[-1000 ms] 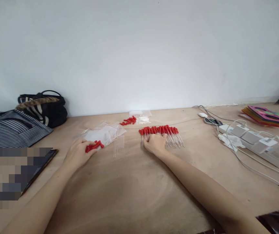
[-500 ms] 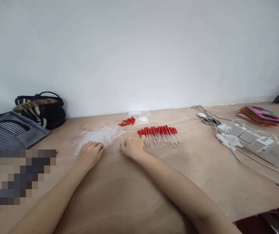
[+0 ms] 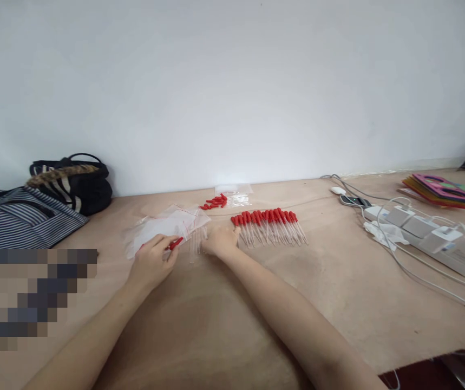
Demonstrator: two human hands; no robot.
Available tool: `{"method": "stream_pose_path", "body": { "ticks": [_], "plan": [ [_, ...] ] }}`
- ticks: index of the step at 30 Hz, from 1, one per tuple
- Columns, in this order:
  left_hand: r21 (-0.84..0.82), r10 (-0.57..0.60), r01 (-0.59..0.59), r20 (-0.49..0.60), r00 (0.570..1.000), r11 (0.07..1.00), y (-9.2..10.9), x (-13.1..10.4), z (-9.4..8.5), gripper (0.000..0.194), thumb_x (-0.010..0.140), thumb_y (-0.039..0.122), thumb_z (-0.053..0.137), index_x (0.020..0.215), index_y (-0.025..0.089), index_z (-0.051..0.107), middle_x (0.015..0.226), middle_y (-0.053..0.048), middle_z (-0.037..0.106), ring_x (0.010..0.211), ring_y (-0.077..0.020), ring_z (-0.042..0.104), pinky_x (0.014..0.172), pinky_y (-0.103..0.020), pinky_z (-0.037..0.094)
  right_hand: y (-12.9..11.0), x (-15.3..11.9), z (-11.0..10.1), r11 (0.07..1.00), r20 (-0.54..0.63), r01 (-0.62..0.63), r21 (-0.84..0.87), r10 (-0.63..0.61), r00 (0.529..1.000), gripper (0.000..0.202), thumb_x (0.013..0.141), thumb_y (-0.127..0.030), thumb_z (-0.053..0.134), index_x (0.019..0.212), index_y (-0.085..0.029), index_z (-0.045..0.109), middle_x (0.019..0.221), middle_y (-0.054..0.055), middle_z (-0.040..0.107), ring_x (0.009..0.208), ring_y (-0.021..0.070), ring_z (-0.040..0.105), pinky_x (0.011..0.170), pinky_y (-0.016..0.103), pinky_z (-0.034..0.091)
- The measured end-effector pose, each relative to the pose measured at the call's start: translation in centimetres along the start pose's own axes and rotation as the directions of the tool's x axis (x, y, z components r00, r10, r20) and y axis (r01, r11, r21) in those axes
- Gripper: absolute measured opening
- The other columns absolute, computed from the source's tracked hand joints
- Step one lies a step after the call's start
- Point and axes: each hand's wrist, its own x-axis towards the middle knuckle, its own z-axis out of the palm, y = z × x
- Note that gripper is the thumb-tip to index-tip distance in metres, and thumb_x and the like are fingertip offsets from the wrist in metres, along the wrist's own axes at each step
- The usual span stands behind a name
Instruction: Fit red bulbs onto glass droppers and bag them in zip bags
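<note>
Between thumb and fingers my left hand (image 3: pixel 155 262) holds a red rubber dropper bulb (image 3: pixel 176 243), just in front of the clear plastic bags. My right hand (image 3: pixel 221 241) is curled down at a small group of clear glass tubes (image 3: pixel 195 246) lying on the table; its fingertips are mostly hidden, and whatever they grip does not show. Right of that hand lies a row of several droppers (image 3: pixel 270 227), red bulbs at the far end and glass stems toward me. A small pile of loose red bulbs (image 3: pixel 215 202) rests farther back.
Clear zip bags (image 3: pixel 159 227) lie beyond my left hand. Another clear bag (image 3: pixel 238 195) with thin tubes sits near the wall. To the right are a power strip (image 3: pixel 431 238) with cables and stacked coloured sheets (image 3: pixel 443 189). Striped and black bags (image 3: pixel 82 187) stand at left.
My left hand has lifted and turned slightly, so the red bulb in its fingers shows more. My right hand stays by the glass tubes, with little movement. The view has shifted slightly.
</note>
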Motion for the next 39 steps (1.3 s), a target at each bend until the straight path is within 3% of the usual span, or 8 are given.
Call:
{"method": "stream_pose_path", "body": {
  "ticks": [4, 8, 10, 13, 22, 27, 32, 39],
  "plan": [
    [-0.290, 0.071, -0.050, 0.062, 0.995, 0.956, 2.6, -0.8, 0.3, 0.024, 0.078, 0.023, 0.042, 0.087, 0.018, 0.064, 0.079, -0.004, 0.062, 0.072, -0.0163, 0.058, 0.066, -0.025, 0.045, 2.7, -1.9, -1.8, 0.985, -0.118, 0.150, -0.080, -0.159, 0.980, 0.026, 0.078, -0.032, 0.044, 0.076, -0.016, 0.064, 0.082, 0.010, 0.066, 0.089, 0.0244, 0.054, 0.080, 0.041, 0.026],
    [-0.473, 0.177, -0.068, 0.189, 0.966, 0.878, 5.6, -1.8, 0.8, 0.021, 0.078, 0.020, 0.045, 0.083, 0.020, 0.065, 0.078, -0.003, 0.062, 0.066, -0.0141, 0.057, 0.062, -0.024, 0.046, 8.5, -4.9, -3.4, 0.866, -0.220, 0.473, -0.163, -0.499, 0.838, 0.020, 0.081, -0.027, 0.046, 0.070, -0.016, 0.059, 0.075, 0.004, 0.063, 0.081, 0.0169, 0.050, 0.079, 0.036, 0.022],
    [-0.521, 0.193, -0.048, 0.228, 0.954, 0.852, 6.6, -2.1, 1.2, 0.021, 0.079, 0.019, 0.045, 0.084, 0.021, 0.065, 0.079, -0.003, 0.061, 0.067, -0.0139, 0.057, 0.064, -0.024, 0.046, 11.4, -6.3, -3.7, 0.798, -0.233, 0.571, -0.190, -0.602, 0.764, 0.019, 0.083, -0.025, 0.047, 0.070, -0.017, 0.059, 0.071, 0.003, 0.062, 0.078, 0.0150, 0.049, 0.081, 0.036, 0.020],
    [-0.544, 0.176, -0.007, 0.259, 0.950, 0.839, 7.3, -2.2, 1.7, 0.020, 0.078, 0.024, 0.050, 0.090, 0.021, 0.065, 0.084, -0.004, 0.060, 0.075, -0.0159, 0.058, 0.071, -0.027, 0.046, 14.3, -7.6, -3.8, 0.740, -0.206, 0.638, -0.210, -0.672, 0.711, 0.019, 0.084, -0.024, 0.047, 0.071, -0.018, 0.060, 0.069, 0.002, 0.061, 0.077, 0.0146, 0.048, 0.080, 0.036, 0.020],
    [-0.559, 0.055, 0.145, 0.326, 0.944, 0.816, 7.6, -1.9, 2.5, 0.019, 0.074, 0.026, 0.055, 0.085, 0.021, 0.070, 0.086, -0.004, 0.061, 0.071, -0.0157, 0.059, 0.065, -0.027, 0.047, 15.4, -8.0, -3.6, 0.789, -0.187, 0.605, -0.105, -0.613, 0.768, 0.020, 0.083, -0.030, 0.053, 0.069, -0.020, 0.063, 0.066, 0.000, 0.060, 0.075, 0.0143, 0.050, 0.078, 0.035, 0.021],
    [-0.570, 0.065, 0.146, 0.333, 0.941, 0.809, 7.6, -2.0, 2.2, 0.017, 0.074, 0.026, 0.056, 0.083, 0.021, 0.070, 0.087, -0.004, 0.062, 0.078, -0.0173, 0.060, 0.070, -0.028, 0.047, 15.2, -7.9, -3.0, 0.819, -0.234, 0.572, -0.040, -0.565, 0.791, 0.013, 0.078, -0.035, 0.059, 0.080, -0.025, 0.067, 0.077, 0.001, 0.062, 0.078, 0.0150, 0.050, 0.077, 0.035, 0.022],
    [-0.588, 0.042, 0.153, 0.303, 0.952, 0.794, 8.1, -2.3, 2.4, 0.016, 0.077, 0.026, 0.052, 0.078, 0.019, 0.065, 0.080, -0.002, 0.063, 0.071, -0.0154, 0.059, 0.065, -0.027, 0.045, 14.7, -7.8, -1.8, 0.847, -0.310, 0.530, -0.021, -0.510, 0.802, 0.009, 0.077, -0.025, 0.060, 0.071, -0.023, 0.066, 0.084, 0.002, 0.061, 0.082, 0.0159, 0.049, 0.073, 0.033, 0.022],
    [-0.687, -0.057, 0.323, 0.379, 0.923, 0.651, 8.6, -2.7, 3.0, 0.017, 0.079, 0.032, 0.050, 0.084, 0.018, 0.057, 0.072, 0.000, 0.064, 0.065, -0.0147, 0.059, 0.058, -0.024, 0.045, 13.2, -8.9, -1.5, 0.868, -0.401, 0.493, 0.062, -0.431, 0.809, 0.010, 0.080, -0.020, 0.052, 0.072, -0.019, 0.058, 0.072, -0.001, 0.062, 0.077, 0.0145, 0.050, 0.080, 0.035, 0.020]
  ]
}}
